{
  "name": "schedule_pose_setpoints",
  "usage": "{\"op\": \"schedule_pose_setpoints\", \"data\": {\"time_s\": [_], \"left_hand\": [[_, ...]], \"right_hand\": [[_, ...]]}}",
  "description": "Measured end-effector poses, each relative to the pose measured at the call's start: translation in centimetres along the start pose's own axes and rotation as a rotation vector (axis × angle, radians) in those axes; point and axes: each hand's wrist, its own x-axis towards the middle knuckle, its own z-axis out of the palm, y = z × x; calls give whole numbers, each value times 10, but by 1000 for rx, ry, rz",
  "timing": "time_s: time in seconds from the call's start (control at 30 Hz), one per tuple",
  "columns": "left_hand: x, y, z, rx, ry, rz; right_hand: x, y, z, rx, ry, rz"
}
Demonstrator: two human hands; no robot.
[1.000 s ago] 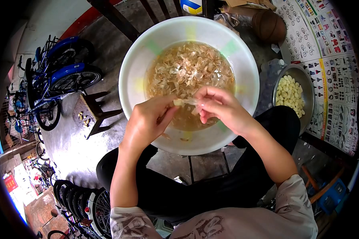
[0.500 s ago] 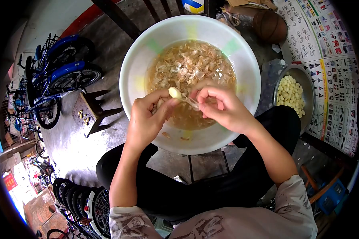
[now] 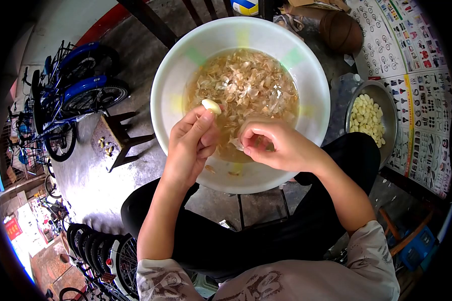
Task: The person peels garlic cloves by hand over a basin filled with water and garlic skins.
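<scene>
A: Start with the head view. Where's the garlic clove (image 3: 211,106)?

B: Up at the tip of the left hand (image 3: 193,140), pinched between thumb and forefinger, above the near left part of the big white basin (image 3: 166,85).

A: How does it look?

B: Smooth and plump, creamy white with a faint yellow tinge. It's longish with rounded ends, lies at a slant, and has a bright, wet-looking shine. The thumb covers a bit of its lower edge.

A: And the rest of that hand?

B: The other fingers curl in toward the palm. Whether they cover anything more, I can't tell.

A: What about the right hand (image 3: 281,143)?

B: It's over the basin too, apart from the clove, thumb and fingers bent round into a narrow ring. At the tips there's a thin, whitish scrap of skin (image 3: 237,144), crumpled and partly see-through.

A: What's in the basin below?

B: Cloudy, yellow-brown water, with a thick drift of papery skins (image 3: 253,83) on it, tan to pale beige. Yellow and green patches mark the basin's wall, and a couple of brown scraps stick to it on the near side.

A: Anything like the clove elsewhere?

B: Yes, a heap of pale cloves (image 3: 366,118) in the metal bowl (image 3: 390,123) to the right of the basin, the same creamy colour.
</scene>
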Motion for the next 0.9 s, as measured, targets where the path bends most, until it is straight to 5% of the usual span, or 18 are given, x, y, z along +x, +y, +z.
{"op": "schedule_pose_setpoints", "data": {"time_s": [0.07,0.13,0.27,0.33,0.4,0.5,0.57,0.7,0.9], "left_hand": [[1,0,-2,-30,-8,-15],[2,-1,-2,-60,-16,-26],[4,-6,0,202,68,-6],[3,-9,-2,272,90,-19],[4,-15,-4,721,67,75],[8,-20,-8,884,95,61],[10,-21,-8,896,104,92],[19,-26,-17,941,86,230],[35,-24,-35,830,148,119]], "right_hand": [[0,12,2,16,-25,-2],[2,27,10,-924,288,-81],[17,12,10,-570,353,-44],[22,-2,9,32,350,-103],[28,5,11,13,305,-123],[39,29,4,-194,218,-291],[43,31,3,-292,159,23],[52,47,6,-375,130,154],[60,94,21,-637,-143,333]]}}
